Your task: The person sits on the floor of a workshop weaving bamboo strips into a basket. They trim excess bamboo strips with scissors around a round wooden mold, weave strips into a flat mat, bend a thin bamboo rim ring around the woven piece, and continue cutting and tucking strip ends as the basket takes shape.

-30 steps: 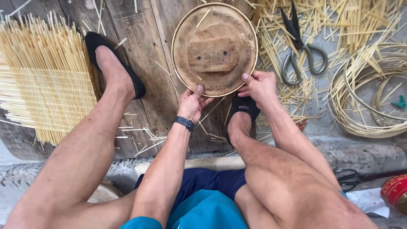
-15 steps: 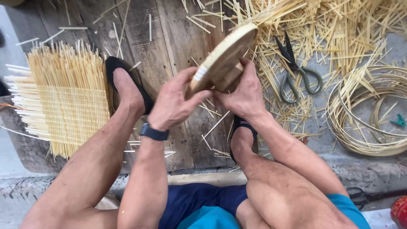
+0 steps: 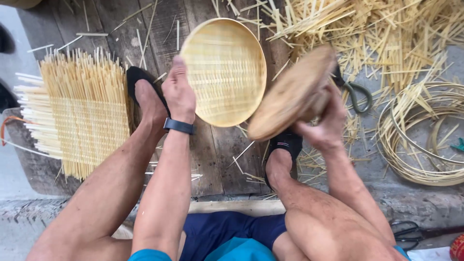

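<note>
My left hand (image 3: 179, 92) grips the left rim of a shallow round woven bamboo basket (image 3: 227, 72), tilted so its pale inside faces me. My right hand (image 3: 324, 121) holds a round wooden mould (image 3: 290, 92) by its underside, tipped on edge just right of the basket and apart from it. A dark band sits on my left wrist. Both hands hover above dark wooden planks (image 3: 217, 154) between my sandalled feet.
A flat woven bamboo mat (image 3: 82, 116) with loose strip ends lies at left beside my left foot. Loose bamboo strips (image 3: 386, 34) are heaped at top right, green-handled scissors (image 3: 357, 94) lie behind the mould, coiled bamboo hoops (image 3: 420, 135) at right. Another pair of scissors (image 3: 411, 232) lies bottom right.
A second ago both hands held the mould and basket together face down. They lifted and tilted it, and now the basket has come off in my left hand, the mould in my right.
</note>
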